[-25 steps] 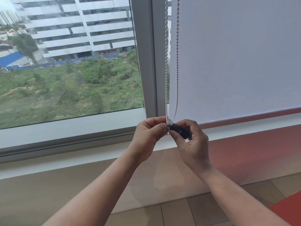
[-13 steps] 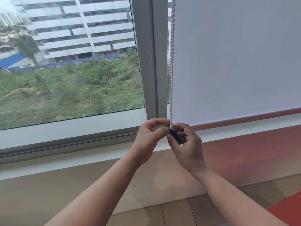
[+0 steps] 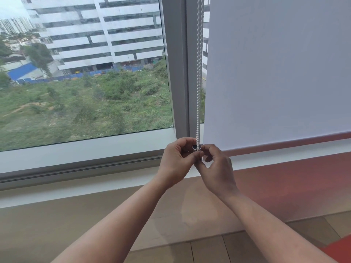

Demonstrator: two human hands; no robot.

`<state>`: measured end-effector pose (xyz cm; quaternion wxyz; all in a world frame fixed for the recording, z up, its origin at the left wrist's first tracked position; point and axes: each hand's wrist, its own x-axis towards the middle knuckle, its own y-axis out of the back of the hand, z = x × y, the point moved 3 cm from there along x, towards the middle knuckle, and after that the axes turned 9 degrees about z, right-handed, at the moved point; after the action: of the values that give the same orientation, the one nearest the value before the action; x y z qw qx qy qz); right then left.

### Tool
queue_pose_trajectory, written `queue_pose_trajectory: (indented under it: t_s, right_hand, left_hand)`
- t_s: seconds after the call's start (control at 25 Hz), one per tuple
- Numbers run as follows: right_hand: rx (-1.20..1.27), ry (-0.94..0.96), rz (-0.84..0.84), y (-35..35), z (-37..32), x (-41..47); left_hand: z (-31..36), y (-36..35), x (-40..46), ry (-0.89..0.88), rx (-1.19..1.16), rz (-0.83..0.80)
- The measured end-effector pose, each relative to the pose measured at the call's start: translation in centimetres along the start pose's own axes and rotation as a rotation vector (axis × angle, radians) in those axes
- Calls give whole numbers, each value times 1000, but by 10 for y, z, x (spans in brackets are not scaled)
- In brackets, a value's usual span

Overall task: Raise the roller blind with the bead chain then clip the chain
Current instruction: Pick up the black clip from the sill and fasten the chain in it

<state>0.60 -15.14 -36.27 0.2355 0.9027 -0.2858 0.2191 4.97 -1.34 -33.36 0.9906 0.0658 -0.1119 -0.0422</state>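
Your 2 hands meet at the foot of the bead chain [image 3: 198, 73], which hangs straight down beside the window frame [image 3: 176, 73]. Your left hand [image 3: 175, 164] and right hand [image 3: 216, 168] both pinch a small dark clip [image 3: 195, 147] at the chain's lower end, fingertips touching. To the right, the roller blind [image 3: 275, 73] is down, with its bottom edge just above the sill.

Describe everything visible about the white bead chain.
The white bead chain is a loop of small round beads, plastic by the look. Its two strands hang taut and close together in front of the grey window frame. At the bottom both hands pinch it at a small dark clip.
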Motion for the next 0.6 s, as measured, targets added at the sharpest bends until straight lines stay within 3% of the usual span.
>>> queue_pose_trajectory:
  t_s: [0.6]
  right_hand:
    - [-52, 13, 35, -7, -10, -14]
  left_hand:
    - [12, 16, 7, 18, 174, -58]
